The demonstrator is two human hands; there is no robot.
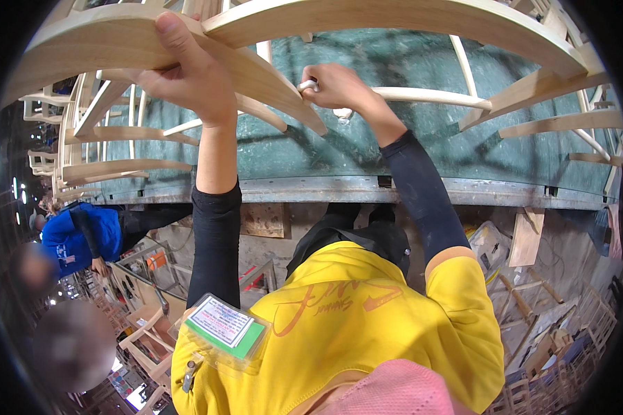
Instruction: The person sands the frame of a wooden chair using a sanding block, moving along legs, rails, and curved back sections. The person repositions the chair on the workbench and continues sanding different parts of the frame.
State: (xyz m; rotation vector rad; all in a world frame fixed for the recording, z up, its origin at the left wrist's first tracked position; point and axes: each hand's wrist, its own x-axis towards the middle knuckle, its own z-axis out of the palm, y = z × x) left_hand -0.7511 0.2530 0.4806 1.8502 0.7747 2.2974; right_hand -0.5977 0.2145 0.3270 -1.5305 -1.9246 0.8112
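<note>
My left hand (194, 79) is closed around a broad, curved wooden chair part (249, 69), its thumb on the upper face and most fingers hidden behind. That pale part belongs to an unpainted wooden chair frame whose curved rail (394, 17) crosses the top of the view. To the right, my right hand (336, 86) is closed on a small white wad (309, 86), and more white shows below the palm; its exact kind cannot be made out. A slim round wooden rung (432, 95) runs rightward from behind the right wrist to a chair leg (533, 93).
The frames stand on a worn green tabletop (367, 149) with a metal front edge (311, 188). More chair frames (124, 135) crowd the left. A co-worker in a blue shirt (83, 235) is at the far left. Loose wood (526, 238) and chair frames lie below right.
</note>
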